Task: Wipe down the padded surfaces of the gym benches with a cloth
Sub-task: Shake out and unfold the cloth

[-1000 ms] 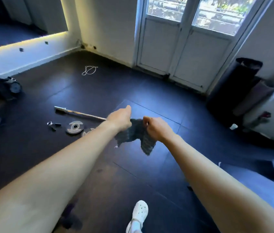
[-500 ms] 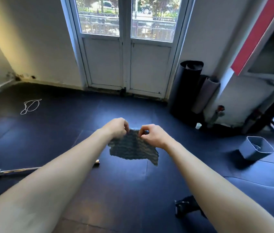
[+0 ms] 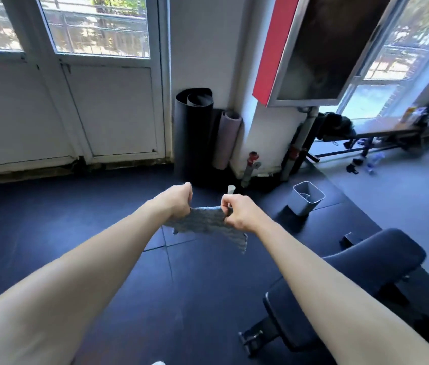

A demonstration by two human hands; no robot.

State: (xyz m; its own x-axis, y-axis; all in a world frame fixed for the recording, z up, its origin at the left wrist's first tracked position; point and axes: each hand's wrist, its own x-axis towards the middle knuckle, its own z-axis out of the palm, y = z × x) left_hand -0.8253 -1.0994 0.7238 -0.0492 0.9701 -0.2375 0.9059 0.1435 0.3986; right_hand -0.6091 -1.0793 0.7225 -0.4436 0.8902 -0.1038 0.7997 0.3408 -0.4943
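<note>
Two corners pinched, cloth (image 3: 205, 223) stretched in mid-air, bench (image 3: 374, 255) not yet touched.
Head view: the left hand (image 3: 175, 200) and right hand (image 3: 237, 212) each pinch a top corner in curled fingers, holding the cloth at centre above the floor (image 3: 50, 233); the bench lies at 4 o'clock, well apart. Likely risks: a slack pinch drops the cloth onto the floor, where it gathers grit; its hanging corner may snag the bench frame.

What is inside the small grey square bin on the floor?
Inside the small grey square plastic bin, a pale curved shape shows, too small to identify. The bin's near wall covers the rest of its inside.
</note>
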